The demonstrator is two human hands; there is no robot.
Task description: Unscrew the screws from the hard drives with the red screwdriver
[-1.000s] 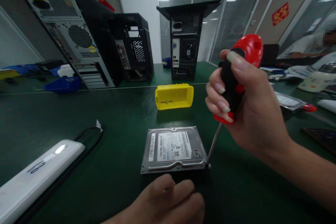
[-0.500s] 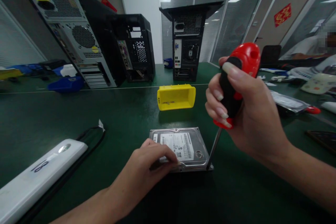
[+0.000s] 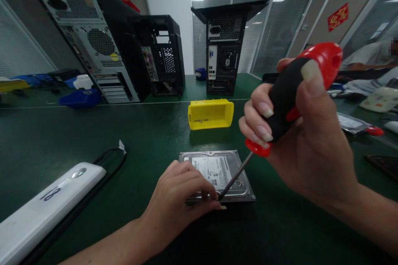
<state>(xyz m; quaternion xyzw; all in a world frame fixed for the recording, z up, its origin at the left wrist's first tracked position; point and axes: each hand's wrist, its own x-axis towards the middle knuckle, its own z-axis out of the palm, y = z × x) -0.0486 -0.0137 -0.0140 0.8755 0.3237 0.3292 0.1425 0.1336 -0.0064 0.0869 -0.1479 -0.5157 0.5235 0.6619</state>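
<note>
The green desk [image 3: 149, 128] is spread across the whole scene. On its far side three computer cases are stood: the large tower [image 3: 120, 35] at left, the tower with a flared top [image 3: 228, 35] farther right, and the smaller black case [image 3: 175, 49] between them. The near left is taken up by a long white bar [image 3: 56, 198] marked 18.

The work is done at the near middle. By the right hand [image 3: 320, 145] the handle of a red-and-black screwdriver [image 3: 286, 99] is wrapped firmly, the grip fully closed around it. The left hand [image 3: 177, 194] is laid over the near left part of the hard drive [image 3: 217, 169], which lies flat on the desk, label up, nearer than the yellow bin [image 3: 213, 114]. Its thumb and fingers are drawn close together at the near edge; whether anything small is pinched there cannot be told.

Half a second ago the screwdriver's tip was set at the drive's near right corner. It has since been brought leftward to the left fingertips, and the handle is tilted farther over. The work, it may be judged, has been shifted from the corner to the near edge, with both hands now engaged at one spot.
</note>
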